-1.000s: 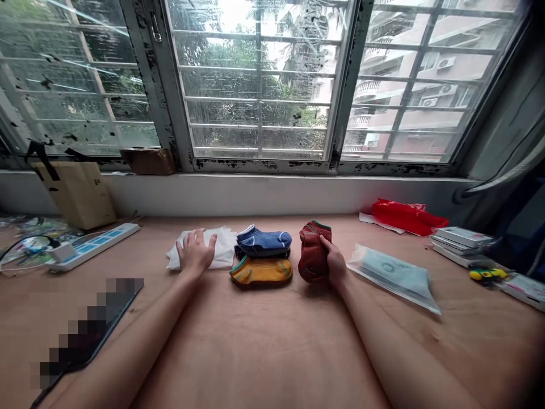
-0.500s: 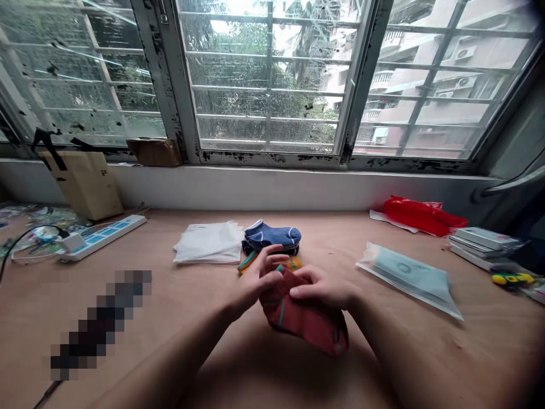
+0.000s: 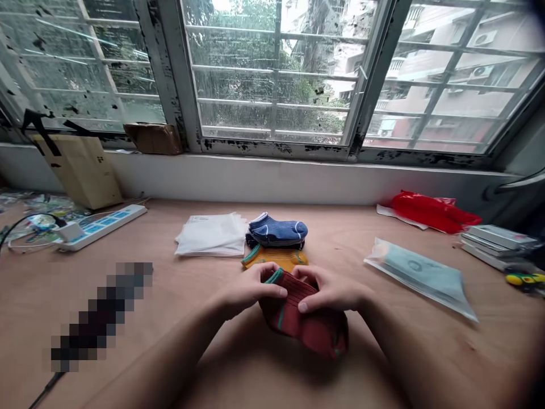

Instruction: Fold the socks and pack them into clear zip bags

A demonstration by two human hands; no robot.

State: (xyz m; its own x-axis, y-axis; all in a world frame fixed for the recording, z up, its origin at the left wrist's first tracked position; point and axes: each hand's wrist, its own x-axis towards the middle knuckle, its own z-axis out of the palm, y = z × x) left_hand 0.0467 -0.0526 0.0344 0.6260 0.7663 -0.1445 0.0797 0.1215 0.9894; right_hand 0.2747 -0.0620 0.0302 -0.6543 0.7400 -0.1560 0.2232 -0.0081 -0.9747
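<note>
While fingers [image 3: 272, 289] pinch its cuff, the red sock [image 3: 304, 321] lies underneath.

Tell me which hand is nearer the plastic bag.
Right. The right hand, on the red sock, lies left of the plastic bag; the left hand is farther, beyond the sock.
</note>
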